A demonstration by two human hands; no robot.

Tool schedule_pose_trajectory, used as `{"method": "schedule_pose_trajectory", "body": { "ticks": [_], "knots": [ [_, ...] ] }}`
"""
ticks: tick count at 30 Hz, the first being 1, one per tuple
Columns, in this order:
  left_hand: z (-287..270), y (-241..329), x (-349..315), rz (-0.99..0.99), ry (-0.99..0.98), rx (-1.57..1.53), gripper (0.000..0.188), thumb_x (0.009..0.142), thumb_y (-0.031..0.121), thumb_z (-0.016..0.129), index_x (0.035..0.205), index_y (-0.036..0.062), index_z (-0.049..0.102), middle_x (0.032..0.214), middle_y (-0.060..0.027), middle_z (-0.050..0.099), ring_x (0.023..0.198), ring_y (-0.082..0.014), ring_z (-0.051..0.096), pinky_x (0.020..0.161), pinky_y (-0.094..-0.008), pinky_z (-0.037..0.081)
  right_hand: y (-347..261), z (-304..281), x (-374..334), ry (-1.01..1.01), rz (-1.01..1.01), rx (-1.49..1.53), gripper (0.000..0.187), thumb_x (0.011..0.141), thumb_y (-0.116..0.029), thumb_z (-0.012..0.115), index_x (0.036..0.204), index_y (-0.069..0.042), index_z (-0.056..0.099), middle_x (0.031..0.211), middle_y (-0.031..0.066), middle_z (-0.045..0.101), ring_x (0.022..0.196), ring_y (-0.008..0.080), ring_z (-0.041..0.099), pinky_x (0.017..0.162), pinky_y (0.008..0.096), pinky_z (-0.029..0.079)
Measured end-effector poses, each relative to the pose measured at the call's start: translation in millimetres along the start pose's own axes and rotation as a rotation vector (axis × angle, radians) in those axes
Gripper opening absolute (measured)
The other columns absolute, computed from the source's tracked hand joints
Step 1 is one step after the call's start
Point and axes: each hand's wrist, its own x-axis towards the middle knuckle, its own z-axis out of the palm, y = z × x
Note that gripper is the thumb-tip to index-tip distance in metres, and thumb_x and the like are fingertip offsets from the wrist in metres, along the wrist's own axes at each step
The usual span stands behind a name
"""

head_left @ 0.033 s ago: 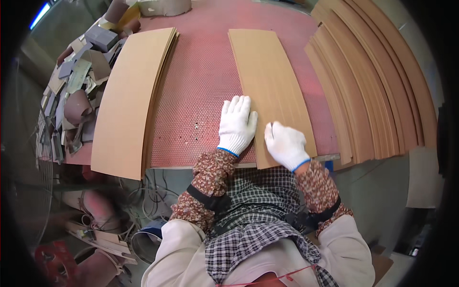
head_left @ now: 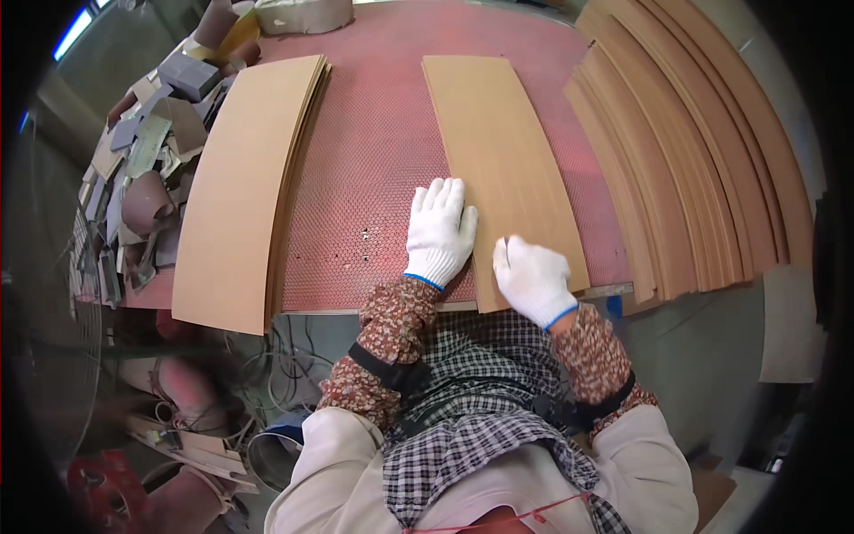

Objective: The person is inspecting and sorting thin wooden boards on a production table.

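Note:
A long tan wooden board (head_left: 498, 151) lies lengthwise in front of me on the red mesh-patterned tabletop (head_left: 374, 133). My left hand (head_left: 440, 227), in a white knitted glove, rests flat at the board's left edge with its fingers stretched forward. Also gloved in white, my right hand (head_left: 534, 280) is closed over the near part of the same board. A small dark tip shows by its thumb and forefinger, too little to name. To the left lies a stack of similar boards (head_left: 245, 187), their edges slightly uneven.
More boards (head_left: 685, 169) stand stacked in overlapping rows on the right. A heap of sandpaper scraps and grey blocks (head_left: 147, 169) fills the table's left side. At the far edge sits a pale roll (head_left: 305, 14). Cables (head_left: 289, 365) hang below the table at left.
My right hand has shifted very slightly toward me and to the right along the board. My left hand stays in nearly the same place.

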Motion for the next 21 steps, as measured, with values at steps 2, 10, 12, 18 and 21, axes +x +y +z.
{"method": "schedule_pose_trajectory", "body": {
  "ticks": [2, 10, 12, 18, 21],
  "knots": [
    [0, 0, 3, 0.012, -0.061, -0.008, 0.033, 0.092, 0.015, 0.067, 0.119, -0.0037, 0.062, 0.114, -0.0182, 0.066, 0.111, -0.0362, 0.061, 0.103, -0.0489, 0.046, 5, 8, -29, 0.046, -0.008, -0.009, 0.039, 0.11, -0.035, 0.051, 0.092, -0.006, 0.068, 0.068, 0.0192, 0.073, 0.062, 0.0386, 0.074, 0.06, 0.0522, 0.059],
    [10, -3, -3, 0.01, -0.105, 0.032, 0.029, 0.096, 0.017, 0.064, 0.119, -0.0005, 0.061, 0.11, -0.0171, 0.063, 0.108, -0.0364, 0.06, 0.1, -0.0486, 0.045, 20, 36, -92, 0.203, -0.02, 0.073, 0.035, 0.107, -0.035, 0.06, 0.084, -0.008, 0.062, 0.056, 0.0135, 0.065, 0.05, 0.0326, 0.07, 0.047, 0.0471, 0.053],
    [6, 6, -1, -0.002, -0.183, 0.013, 0.03, 0.098, 0.017, 0.064, 0.122, -0.001, 0.061, 0.11, -0.0168, 0.063, 0.108, -0.0359, 0.059, 0.099, -0.0474, 0.045, 32, 35, -100, 0.168, -0.053, 0.083, 0.034, 0.106, -0.035, 0.061, 0.084, -0.009, 0.062, 0.057, 0.0136, 0.066, 0.051, 0.0329, 0.07, 0.048, 0.048, 0.053],
    [-7, 19, -21, -0.012, -0.142, -0.016, 0.034, 0.099, 0.017, 0.065, 0.129, 0.0002, 0.066, 0.112, -0.0186, 0.069, 0.109, -0.0379, 0.064, 0.101, -0.0479, 0.05, 85, 29, -88, 0.534, 0.145, 0.149, 0.034, 0.105, -0.034, 0.063, 0.085, -0.007, 0.066, 0.096, 0.0145, 0.067, 0.082, 0.0345, 0.066, 0.071, 0.0496, 0.056],
    [-24, 55, -41, -0.106, -0.263, 0.125, 0.027, 0.096, 0.019, 0.07, 0.118, 0.0052, 0.068, 0.098, -0.0188, 0.073, 0.096, -0.0371, 0.069, 0.088, -0.0502, 0.055, 119, 39, -82, 0.61, 0.201, 0.126, 0.032, 0.104, -0.034, 0.064, 0.092, -0.005, 0.072, 0.1, 0.0132, 0.067, 0.094, 0.0358, 0.066, 0.08, 0.0524, 0.055]
  ]
}}
